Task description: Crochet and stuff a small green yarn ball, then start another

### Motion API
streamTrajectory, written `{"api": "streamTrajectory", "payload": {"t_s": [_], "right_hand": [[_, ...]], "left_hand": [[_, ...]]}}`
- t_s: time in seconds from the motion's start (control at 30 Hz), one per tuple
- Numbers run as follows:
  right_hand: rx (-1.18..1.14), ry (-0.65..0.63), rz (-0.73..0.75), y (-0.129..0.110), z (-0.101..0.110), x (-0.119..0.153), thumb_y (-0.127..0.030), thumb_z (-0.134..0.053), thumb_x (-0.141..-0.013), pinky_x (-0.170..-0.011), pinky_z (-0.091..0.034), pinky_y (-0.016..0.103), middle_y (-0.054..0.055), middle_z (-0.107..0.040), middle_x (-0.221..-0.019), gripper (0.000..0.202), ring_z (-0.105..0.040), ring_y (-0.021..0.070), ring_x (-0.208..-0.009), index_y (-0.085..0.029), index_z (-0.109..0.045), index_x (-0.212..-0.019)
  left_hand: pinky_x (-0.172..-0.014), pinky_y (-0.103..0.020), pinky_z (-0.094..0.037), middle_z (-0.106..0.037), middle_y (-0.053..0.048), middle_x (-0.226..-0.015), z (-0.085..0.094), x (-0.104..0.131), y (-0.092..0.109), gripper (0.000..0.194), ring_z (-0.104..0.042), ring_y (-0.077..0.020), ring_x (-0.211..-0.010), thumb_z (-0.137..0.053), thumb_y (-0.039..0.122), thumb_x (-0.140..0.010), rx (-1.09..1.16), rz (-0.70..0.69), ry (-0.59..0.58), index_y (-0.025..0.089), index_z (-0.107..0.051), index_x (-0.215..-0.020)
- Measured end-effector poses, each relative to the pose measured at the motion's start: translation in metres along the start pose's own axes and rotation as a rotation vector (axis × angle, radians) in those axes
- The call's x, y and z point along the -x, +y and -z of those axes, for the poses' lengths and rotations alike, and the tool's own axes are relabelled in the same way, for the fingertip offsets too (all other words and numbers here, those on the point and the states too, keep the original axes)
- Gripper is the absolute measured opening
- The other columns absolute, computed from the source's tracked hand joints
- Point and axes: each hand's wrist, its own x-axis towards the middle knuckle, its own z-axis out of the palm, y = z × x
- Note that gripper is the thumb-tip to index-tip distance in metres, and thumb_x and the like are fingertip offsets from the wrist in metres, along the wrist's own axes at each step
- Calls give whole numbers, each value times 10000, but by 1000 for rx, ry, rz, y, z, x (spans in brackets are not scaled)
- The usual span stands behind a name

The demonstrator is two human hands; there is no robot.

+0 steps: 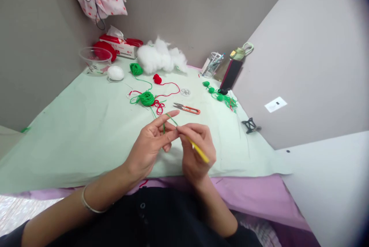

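Note:
My right hand (199, 149) is closed around a crochet hook with a yellow handle (198, 150), its tip hidden at the fingertips. Green yarn (172, 119) runs over the raised index finger of my left hand (154, 137) and down to where both hands meet. The left thumb and a finger pinch there, on the yarn; any stitches between them are too small to make out. Beyond my hands lies a green yarn ball (147, 98), with a strand leading toward my left hand. Orange-handled thread snips (187, 108) rest just past my fingertips.
Around the table (86, 124) are a red yarn bundle (157, 79), another green ball (136, 69), white yarn (115, 73), white stuffing (161, 57), a plastic tub (95, 64), a tissue box (122, 46), green crocheted pieces (220, 97), a bottle (233, 70) and a black stand (250, 125).

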Motion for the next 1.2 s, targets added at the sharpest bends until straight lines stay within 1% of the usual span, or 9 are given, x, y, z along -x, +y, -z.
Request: {"api": "streamTrajectory", "payload": {"t_s": [0.07,0.13,0.23,0.43,0.63,0.87,1.0,1.13,1.2], "right_hand": [[85,44,82,1,0,1,-113,-647,-928,-716,-570,351,49,-707,-959,265,-679,184,-862,-301,-777,-1063],[-23,62,-16,2,4,-1,-145,-614,-956,-686,-550,345,42,-698,-909,222,-666,172,-802,-279,-770,-1040],[-317,38,-227,2,9,-6,-211,-591,-985,-605,-499,311,21,-664,-857,176,-603,130,-658,-254,-762,-992],[-419,-63,-291,2,5,-8,-209,-630,-972,-707,-520,310,39,-751,-962,168,-649,153,-820,-259,-786,-1008],[-471,-68,-380,6,5,-4,-241,-638,-970,-664,-511,305,29,-749,-934,152,-638,142,-740,-268,-783,-1003],[-410,-102,-304,6,7,-7,-238,-630,-970,-653,-535,307,35,-733,-924,148,-633,143,-732,-253,-771,-1011],[-182,-105,-121,3,5,-3,-159,-611,-966,-708,-575,326,49,-716,-963,210,-678,174,-869,-270,-764,-1060],[167,-12,198,2,5,4,-81,-630,-925,-746,-597,351,65,-716,-1020,333,-695,190,-907,-300,-749,-1147],[102,8,133,2,8,2,-103,-606,-942,-718,-589,355,61,-713,-958,281,-689,188,-847,-278,-750,-1109]], "left_hand": [[-463,-154,-328,-485,72,-638,2,0,0,455,-350,-16,-481,-841,224,-782,36,103,-56,188,-742,-1225],[-448,-149,-298,-438,77,-616,5,-2,2,345,-289,-11,-473,-820,227,-809,74,147,-75,169,-776,-1146],[-479,-142,-341,-502,59,-675,9,-2,4,298,-348,-14,-509,-822,205,-802,33,64,-50,201,-796,-1099],[-730,-181,-494,-656,11,-843,7,2,-3,366,-578,-92,-804,-839,186,-776,-145,-32,-87,250,-794,-1133],[-625,-173,-486,-631,16,-852,7,1,-2,322,-532,-72,-718,-814,223,-811,-151,-39,-78,251,-791,-1131],[-598,-171,-485,-636,18,-830,7,1,1,363,-535,-65,-681,-806,240,-826,-186,-51,-90,213,-758,-1184],[-542,-163,-452,-609,40,-783,4,2,1,475,-501,-42,-586,-827,231,-802,-167,-41,-69,206,-711,-1262],[-447,-138,-329,-487,80,-650,2,2,2,535,-366,-11,-467,-804,245,-824,-40,105,-98,198,-659,-1337],[-417,-125,-258,-421,90,-619,3,1,5,451,-265,5,-446,-789,231,-830,34,183,-123,162,-707,-1268]]}}
